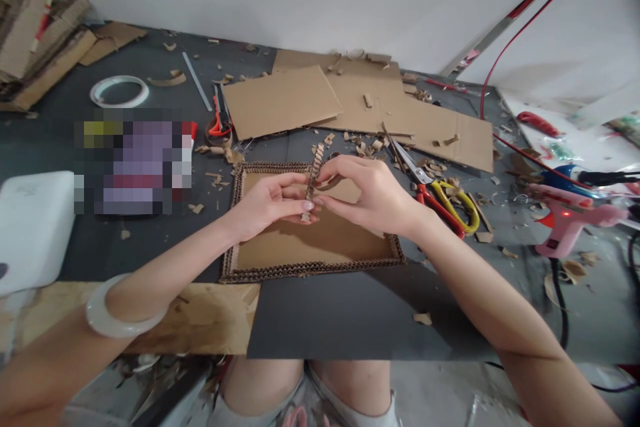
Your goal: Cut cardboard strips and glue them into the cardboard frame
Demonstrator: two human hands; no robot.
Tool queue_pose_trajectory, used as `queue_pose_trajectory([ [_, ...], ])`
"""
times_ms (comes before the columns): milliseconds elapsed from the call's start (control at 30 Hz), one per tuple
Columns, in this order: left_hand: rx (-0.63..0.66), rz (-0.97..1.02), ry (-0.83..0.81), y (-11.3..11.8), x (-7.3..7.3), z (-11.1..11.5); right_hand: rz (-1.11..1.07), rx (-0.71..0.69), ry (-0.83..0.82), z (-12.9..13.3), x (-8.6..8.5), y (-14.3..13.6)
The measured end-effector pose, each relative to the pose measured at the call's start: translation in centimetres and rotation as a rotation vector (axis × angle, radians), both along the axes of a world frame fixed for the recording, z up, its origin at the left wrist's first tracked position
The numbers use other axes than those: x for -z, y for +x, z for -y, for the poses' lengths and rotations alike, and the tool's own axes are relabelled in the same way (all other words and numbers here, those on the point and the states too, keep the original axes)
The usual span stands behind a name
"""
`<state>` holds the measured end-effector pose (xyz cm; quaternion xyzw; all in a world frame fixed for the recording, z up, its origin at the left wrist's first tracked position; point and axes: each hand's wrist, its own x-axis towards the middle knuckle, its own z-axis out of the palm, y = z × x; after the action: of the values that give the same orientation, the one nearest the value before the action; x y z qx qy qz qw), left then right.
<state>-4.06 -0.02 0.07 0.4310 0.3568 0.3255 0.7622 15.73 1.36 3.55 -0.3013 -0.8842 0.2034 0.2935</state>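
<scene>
Over a shallow rectangular cardboard tray (320,270), whose rim is made of corrugated strips, both hands hold a short corrugated cardboard strip (318,157). My left hand (273,203) pinches the strip's lower part between thumb and fingers. From the right, my right hand (367,190) is closed on the same strip, with its thumb and fingertips close to the left ones. The strip stands roughly upright and its middle is partly covered by fingers. The tray lies flat on the dark table (350,320), its right side partly hidden by my right hand.
Scissors (440,203) lie open right of the tray; a pink glue gun (575,213) with a lit red light stands farther right. Behind are cardboard sheets (280,103), an orange utility knife (219,117) and scraps. Left are a tape roll (120,91) and a white box (37,230).
</scene>
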Motion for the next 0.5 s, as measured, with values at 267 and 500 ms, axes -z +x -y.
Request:
queue_pose_trajectory([
  [267, 0.032, -0.066, 0.019, -0.04, 0.12, 0.02, 0.029, -0.024, 0.02, 0.19, 0.17, -0.38],
  [500, 0.118, -0.104, 0.008, -0.12, -0.15, 0.12, 0.085, -0.005, -0.043, 0.08, -0.55, 0.17],
])
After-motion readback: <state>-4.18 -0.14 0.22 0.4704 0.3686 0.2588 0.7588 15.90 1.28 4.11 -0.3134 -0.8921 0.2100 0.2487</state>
